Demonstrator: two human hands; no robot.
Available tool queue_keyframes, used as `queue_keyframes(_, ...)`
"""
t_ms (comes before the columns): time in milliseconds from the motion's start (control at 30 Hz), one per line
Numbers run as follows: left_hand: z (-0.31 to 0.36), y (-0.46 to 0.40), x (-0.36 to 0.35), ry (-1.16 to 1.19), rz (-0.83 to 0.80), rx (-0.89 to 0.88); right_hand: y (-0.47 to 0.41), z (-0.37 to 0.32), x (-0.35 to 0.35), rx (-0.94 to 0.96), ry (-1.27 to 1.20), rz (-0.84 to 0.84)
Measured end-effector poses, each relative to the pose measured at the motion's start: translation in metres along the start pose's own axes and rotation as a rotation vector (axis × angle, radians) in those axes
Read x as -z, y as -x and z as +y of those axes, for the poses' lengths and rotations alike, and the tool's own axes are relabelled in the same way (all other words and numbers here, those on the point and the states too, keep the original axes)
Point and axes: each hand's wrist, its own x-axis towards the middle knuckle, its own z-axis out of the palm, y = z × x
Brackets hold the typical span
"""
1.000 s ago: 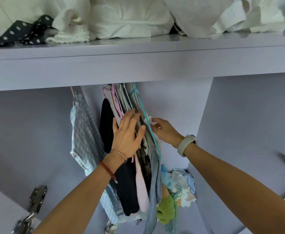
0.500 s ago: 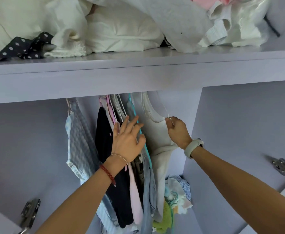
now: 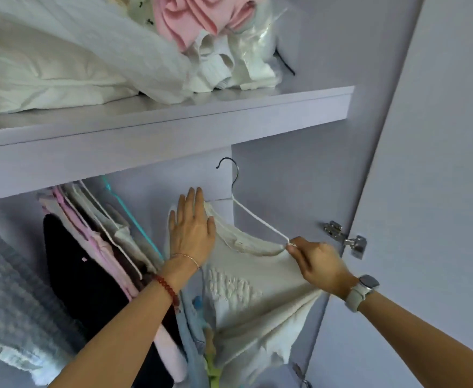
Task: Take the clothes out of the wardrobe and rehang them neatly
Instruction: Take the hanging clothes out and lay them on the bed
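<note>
My right hand (image 3: pixel 317 266) pinches the end of a white hanger (image 3: pixel 260 221), thumb and fingers curled round the wire where it meets the shoulder of a cream top (image 3: pixel 254 298). The top hangs on that hanger, out in front of the wardrobe's hanging space and below the front edge of the shelf (image 3: pixel 173 127), tilted so the side I hold sits lower. The hanger's metal hook (image 3: pixel 229 172) stands free in front of the shelf's front face, caught on nothing that I can see.

My left hand (image 3: pixel 191 231) lies flat and relaxed, fingers straight and pointing up, resting against the top's other shoulder. It grips nothing. A thin bracelet (image 3: pixel 186 257) and a red bead bracelet (image 3: pixel 166 288) sit on that wrist; a pale watch (image 3: pixel 361 292) is on my right wrist.

To the left, the hanging clothes (image 3: pixel 89 264) are bunched under the shelf: a black garment, pink pieces, pale ones on a teal hanger (image 3: pixel 128 211), and a blue-grey checked shirt (image 3: pixel 11 298) at the far left. On top of the shelf lie piled white bedding (image 3: pixel 61 60) and a pink cloth (image 3: pixel 190 15) near its right end. The open wardrobe door (image 3: pixel 439 163) stands to the right, with a metal hinge (image 3: pixel 344 239) beside my right hand.
</note>
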Motion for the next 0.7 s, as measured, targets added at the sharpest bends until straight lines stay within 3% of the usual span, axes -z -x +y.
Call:
queue_keyframes(67,0.028,-0.004,-0.019,-0.005,-0.104,-0.074,0.037,0.017,0.029,0.004,0.134,0.016)
queue_keyframes(233,0.12,0.012,-0.051,0.074,-0.429,-0.528,0.145,0.055,0.103,-0.215,0.327,0.051)
queue_keyframes(433,0.235,0.086,-0.072,0.517,-0.618,-0.85,0.263,0.043,0.167,-0.634,0.422,0.148)
queue_keyframes(533,0.284,0.12,-0.071,0.705,-0.604,-0.924,0.318,0.02,0.181,-0.806,0.459,0.193)
queue_keyframes(700,0.352,0.173,-0.059,0.922,-0.405,-1.003,0.37,-0.027,0.207,-0.977,0.437,0.309)
